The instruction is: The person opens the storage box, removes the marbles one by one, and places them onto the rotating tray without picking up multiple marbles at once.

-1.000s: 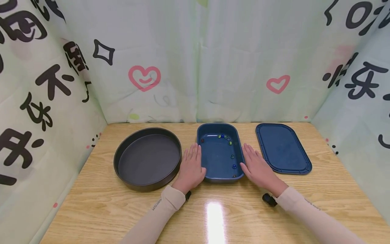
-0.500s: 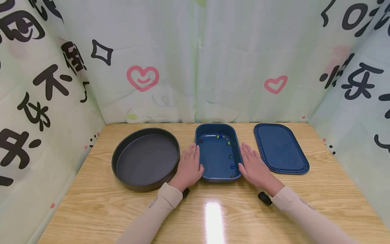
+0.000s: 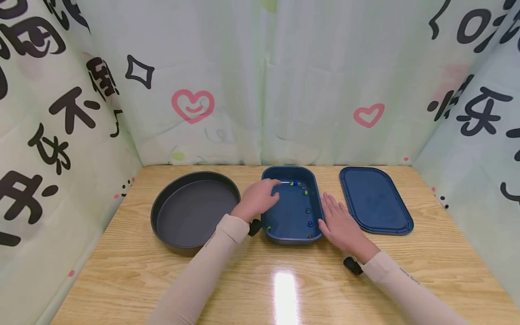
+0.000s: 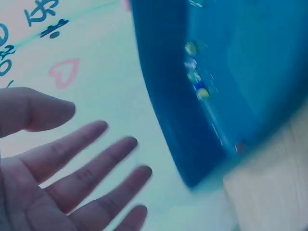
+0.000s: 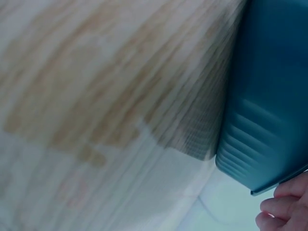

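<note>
In the head view a deep blue rectangular box (image 3: 289, 203) holds several small glass marbles (image 3: 307, 210), strung along its far and right sides. One more marble (image 3: 268, 229) lies at its near left corner. Over the box's left rim hangs my left hand (image 3: 257, 198), covering part of the far left inside. The left wrist view has this hand's fingers (image 4: 106, 159) spread and loosely straight, with nothing in them. My right hand (image 3: 343, 225) touches the box's right outer wall, its fingers straight and together; the right wrist view catches only some fingertips (image 5: 288, 202) by the rim.
A round dark grey pan (image 3: 195, 210) stands left of the box, near my left forearm. To the right, a flat blue lid (image 3: 375, 198) lies on the wooden table (image 3: 252, 289). Printed white curtains (image 3: 308, 90) enclose the back and both sides.
My left hand has left the box's left outer wall and risen over its rim, fingertips now above the inside. A near left marble has come into view. The right hand stays put.
</note>
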### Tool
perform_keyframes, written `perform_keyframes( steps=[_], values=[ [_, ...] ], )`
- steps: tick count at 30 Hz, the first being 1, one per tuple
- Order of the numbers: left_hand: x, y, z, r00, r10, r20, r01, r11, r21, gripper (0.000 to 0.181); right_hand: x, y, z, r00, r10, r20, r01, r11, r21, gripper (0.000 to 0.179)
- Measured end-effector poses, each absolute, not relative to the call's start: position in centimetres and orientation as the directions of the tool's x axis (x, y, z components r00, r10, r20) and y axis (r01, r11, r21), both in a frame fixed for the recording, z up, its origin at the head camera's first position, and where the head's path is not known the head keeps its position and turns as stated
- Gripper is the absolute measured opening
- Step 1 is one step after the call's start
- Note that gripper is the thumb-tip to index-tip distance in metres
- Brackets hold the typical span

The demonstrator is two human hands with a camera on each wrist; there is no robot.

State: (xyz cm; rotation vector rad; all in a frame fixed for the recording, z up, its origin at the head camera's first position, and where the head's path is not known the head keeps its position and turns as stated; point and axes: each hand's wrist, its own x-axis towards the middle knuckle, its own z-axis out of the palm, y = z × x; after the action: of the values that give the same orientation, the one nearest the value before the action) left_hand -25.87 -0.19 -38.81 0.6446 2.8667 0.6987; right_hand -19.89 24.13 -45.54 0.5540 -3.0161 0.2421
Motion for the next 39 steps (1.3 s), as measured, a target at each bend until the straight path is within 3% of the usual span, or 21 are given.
perform_keyframes(
  steps=[8, 13, 17, 31, 39],
  values=[
    [-29.0, 2.4, -39.2, -0.883, 0.47, 0.025, 0.297, 0.516, 0.803, 0.027, -19.8, 24.1, -45.7, -0.933, -0.344, 0.106, -0.357, 0.923, -0.145, 0.063],
    [-30.4, 3.8, -39.9, -0.873, 0.481, 0.077, 0.237, 0.281, 0.93, 0.034, -19.9, 24.1, -45.8, -0.933, -0.343, 0.107, -0.356, 0.921, -0.157, 0.063],
    [-31.0, 4.7, -40.6, -0.864, 0.494, 0.092, 0.195, 0.161, 0.968, 0.039, -19.9, 24.1, -45.9, -0.935, -0.34, 0.096, -0.352, 0.922, -0.162, 0.063],
    [-32.3, 7.6, -44.3, -0.941, 0.336, 0.026, 0.1, 0.205, 0.974, 0.027, -20.0, 24.3, -45.8, -0.94, -0.331, 0.077, -0.34, 0.923, -0.178, 0.065],
    [-32.4, 8.3, -45.3, -0.959, 0.279, 0.045, 0.138, 0.322, 0.937, 0.02, -20.0, 24.3, -46.0, -0.935, -0.335, 0.112, -0.351, 0.918, -0.184, 0.064]
  ],
)
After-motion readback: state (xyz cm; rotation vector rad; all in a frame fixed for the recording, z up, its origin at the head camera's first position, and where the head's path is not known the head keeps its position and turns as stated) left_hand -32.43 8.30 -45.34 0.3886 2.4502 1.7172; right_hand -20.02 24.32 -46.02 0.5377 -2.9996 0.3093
